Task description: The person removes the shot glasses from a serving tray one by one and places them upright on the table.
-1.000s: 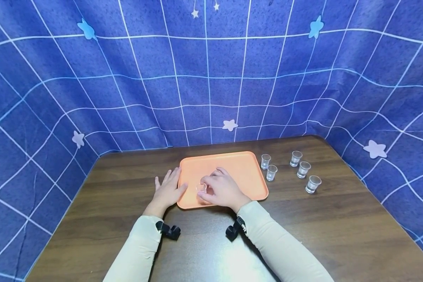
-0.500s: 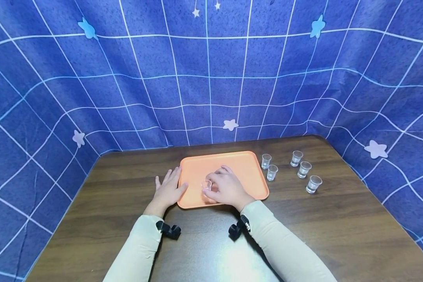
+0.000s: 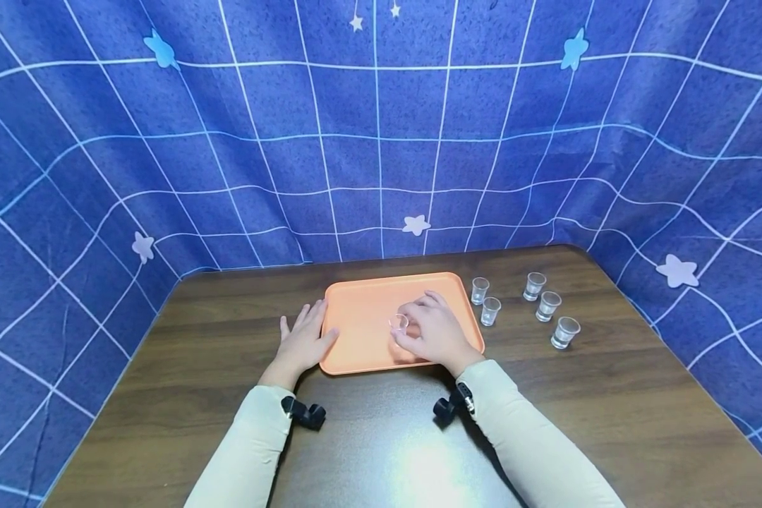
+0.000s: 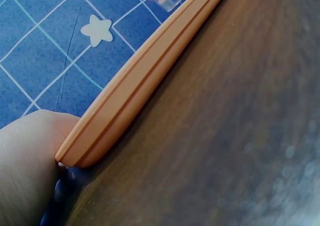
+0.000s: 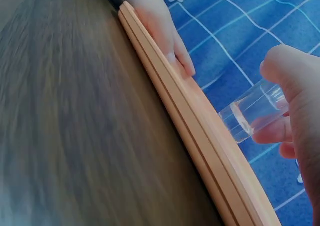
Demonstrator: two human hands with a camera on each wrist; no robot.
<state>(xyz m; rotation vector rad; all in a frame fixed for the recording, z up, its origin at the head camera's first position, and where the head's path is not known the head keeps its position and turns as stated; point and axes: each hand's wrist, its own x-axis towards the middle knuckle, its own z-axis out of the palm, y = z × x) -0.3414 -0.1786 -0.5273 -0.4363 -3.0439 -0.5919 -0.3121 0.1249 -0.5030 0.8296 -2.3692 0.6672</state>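
An orange tray [image 3: 358, 300] lies on the brown wooden table. My left hand [image 3: 298, 346] rests at its left edge, fingers spread and fairly straight, thumb over the near left part. In the left wrist view, the tray's rim [image 4: 125, 96] runs up from beside that hand. My right hand [image 3: 440, 330] pinches a small clear shot glass [image 3: 398, 324] between thumb and fingers, over the right-centre of the tray. Seen from the right wrist, the glass [image 5: 250, 111] is just past the rim; whether its base touches the tray I cannot tell.
Two shot glasses, a far one [image 3: 479, 290] and a nearer one [image 3: 490, 310], stand close to the tray's right side. Farther right are three more, a back glass [image 3: 534, 286], a middle glass [image 3: 548, 305] and a front glass [image 3: 565, 331]. A blue curtain [image 3: 381, 162] hangs behind.
My right hand has moved to the right across the tray, taking the shot glass from left of the middle to the right-centre. My left hand and the tray stay put.
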